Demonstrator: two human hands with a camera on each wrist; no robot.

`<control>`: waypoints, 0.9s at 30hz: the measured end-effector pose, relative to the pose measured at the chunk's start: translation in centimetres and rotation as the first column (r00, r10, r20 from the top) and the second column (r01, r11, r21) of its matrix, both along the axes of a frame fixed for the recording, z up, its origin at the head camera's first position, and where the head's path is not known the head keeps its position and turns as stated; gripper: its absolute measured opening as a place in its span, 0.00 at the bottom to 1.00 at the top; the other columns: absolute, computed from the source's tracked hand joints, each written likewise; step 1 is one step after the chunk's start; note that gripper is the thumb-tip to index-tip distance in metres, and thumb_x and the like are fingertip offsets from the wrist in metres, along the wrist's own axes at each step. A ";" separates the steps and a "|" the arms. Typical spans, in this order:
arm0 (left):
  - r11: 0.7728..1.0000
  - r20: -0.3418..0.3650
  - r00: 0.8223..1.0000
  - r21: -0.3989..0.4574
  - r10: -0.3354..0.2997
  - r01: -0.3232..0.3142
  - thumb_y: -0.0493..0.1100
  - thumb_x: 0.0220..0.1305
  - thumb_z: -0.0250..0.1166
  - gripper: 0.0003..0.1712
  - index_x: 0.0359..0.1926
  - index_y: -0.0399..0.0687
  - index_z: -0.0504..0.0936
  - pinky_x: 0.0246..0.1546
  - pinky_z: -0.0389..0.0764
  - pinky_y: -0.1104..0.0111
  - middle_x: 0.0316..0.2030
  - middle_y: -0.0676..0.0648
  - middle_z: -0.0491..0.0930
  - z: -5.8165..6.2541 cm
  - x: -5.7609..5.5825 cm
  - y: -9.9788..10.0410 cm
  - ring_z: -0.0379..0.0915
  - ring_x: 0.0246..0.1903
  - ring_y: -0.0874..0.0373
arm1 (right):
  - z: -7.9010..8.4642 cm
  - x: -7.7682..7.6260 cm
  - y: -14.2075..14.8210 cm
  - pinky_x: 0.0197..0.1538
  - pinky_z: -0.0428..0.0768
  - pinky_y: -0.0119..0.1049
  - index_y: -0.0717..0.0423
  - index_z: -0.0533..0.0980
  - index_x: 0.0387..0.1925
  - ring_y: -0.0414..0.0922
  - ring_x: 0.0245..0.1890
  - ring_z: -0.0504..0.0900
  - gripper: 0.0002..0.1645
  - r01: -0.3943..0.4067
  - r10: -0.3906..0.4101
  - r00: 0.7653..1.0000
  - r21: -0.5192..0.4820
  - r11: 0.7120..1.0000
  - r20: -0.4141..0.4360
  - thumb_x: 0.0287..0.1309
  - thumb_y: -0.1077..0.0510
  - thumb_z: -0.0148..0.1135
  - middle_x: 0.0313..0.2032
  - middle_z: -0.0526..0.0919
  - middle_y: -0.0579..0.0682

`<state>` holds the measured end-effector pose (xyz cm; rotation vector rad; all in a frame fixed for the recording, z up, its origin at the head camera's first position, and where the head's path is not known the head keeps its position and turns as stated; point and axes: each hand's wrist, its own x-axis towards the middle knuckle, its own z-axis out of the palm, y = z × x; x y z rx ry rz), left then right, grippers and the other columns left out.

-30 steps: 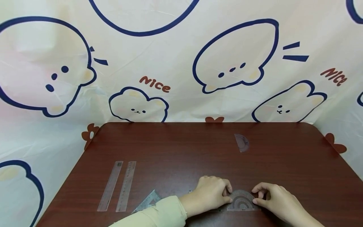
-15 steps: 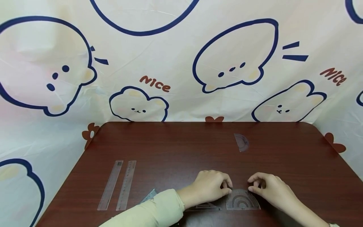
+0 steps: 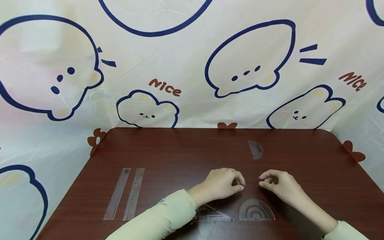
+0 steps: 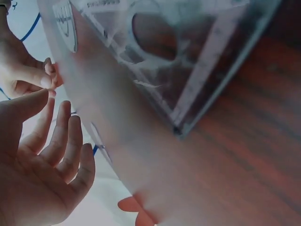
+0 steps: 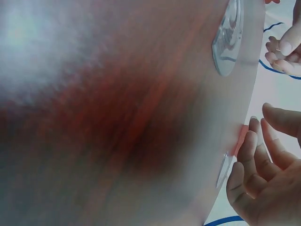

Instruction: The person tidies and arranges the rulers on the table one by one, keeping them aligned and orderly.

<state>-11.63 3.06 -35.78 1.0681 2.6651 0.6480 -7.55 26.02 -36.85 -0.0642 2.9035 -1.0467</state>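
Observation:
A large clear protractor (image 3: 256, 203) lies flat near the table's front, straight edge toward me. Beyond it, my left hand (image 3: 221, 184) hovers with loosely bent fingers and nothing between them. Facing it from the right, my right hand (image 3: 283, 187) is likewise bare, thumb and fingertips apart. In both wrist views the left palm (image 4: 44, 174) and right palm (image 5: 268, 183) show relaxed fingers. Left of the protractor lies a clear set square (image 3: 214, 216), partly covered by my left sleeve. The left wrist view shows this set square (image 4: 190, 92) close up, with its round cutout.
Two clear rulers (image 3: 117, 194) lie side by side at the left. A smaller protractor (image 3: 256, 150) sits toward the back of the brown table (image 3: 186, 150). A bluish tip (image 3: 162, 200) peeks from behind the left sleeve. A cartoon-printed cloth (image 3: 192, 66) hangs behind.
Both hands have let go of the large protractor and moved away from me, beyond it. The protractor stays in place. More of the set square shows beside the left sleeve.

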 end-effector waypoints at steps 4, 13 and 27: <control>1.000 -0.005 1.000 0.002 0.011 -0.011 0.51 0.66 0.67 0.03 0.40 0.65 0.85 0.31 0.72 0.70 0.30 0.69 0.78 -0.2 -0.8 0.3 0.68 0.26 0.74 | -0.1 -0.6 0.1 0.28 0.70 0.33 0.54 0.84 0.37 0.38 0.24 0.75 0.07 0.011 -0.011 1.000 0.002 1.000 -0.014 0.57 0.56 0.72 0.25 0.80 0.42; 0.998 0.005 0.999 0.033 0.053 -0.053 0.52 0.67 0.66 0.03 0.39 0.65 0.85 0.34 0.74 0.67 0.35 0.67 0.80 -0.7 -3.1 0.6 0.73 0.33 0.71 | -0.5 -2.7 1.1 0.32 0.73 0.37 0.57 0.84 0.37 0.41 0.27 0.78 0.08 0.048 -0.048 0.998 0.011 0.999 -0.051 0.58 0.58 0.71 0.26 0.82 0.44; 0.992 0.018 0.993 0.053 0.115 -0.116 0.51 0.68 0.65 0.05 0.42 0.63 0.86 0.39 0.76 0.65 0.38 0.66 0.81 -1.2 -5.8 0.0 0.77 0.42 0.67 | -0.7 -6.0 2.9 0.39 0.76 0.48 0.63 0.83 0.42 0.53 0.37 0.83 0.15 0.111 -0.110 0.993 0.020 0.994 -0.031 0.61 0.54 0.68 0.33 0.87 0.54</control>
